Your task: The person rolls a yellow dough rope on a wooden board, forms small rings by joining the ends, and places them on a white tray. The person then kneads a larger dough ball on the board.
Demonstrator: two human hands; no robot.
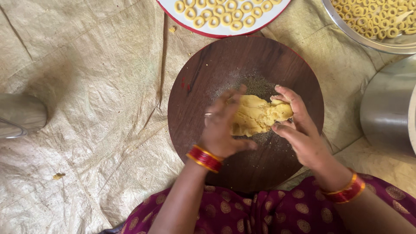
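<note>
Two hands bracket one lump of pale yellow dough at the middle of a round dark brown wooden board. I record the left hand pressed against the lump's left side, its fingers spread and curled over the near-left edge. The right hand clasps the right end, thumb on the far side and fingers underneath, so that end is pinched between them. The lump's long axis runs left to right, lying between the palms, and both hands touch it; neither is nearer. A dusting of dark specks lies on the board around the dough.

Beyond the board, at the far edge, stands a white plate with a red rim carrying small yellow dough rings. Far right, a steel bowl holds more rings, and a large steel vessel stands right of the board. All rest on a beige woven sheet spread over the floor.
</note>
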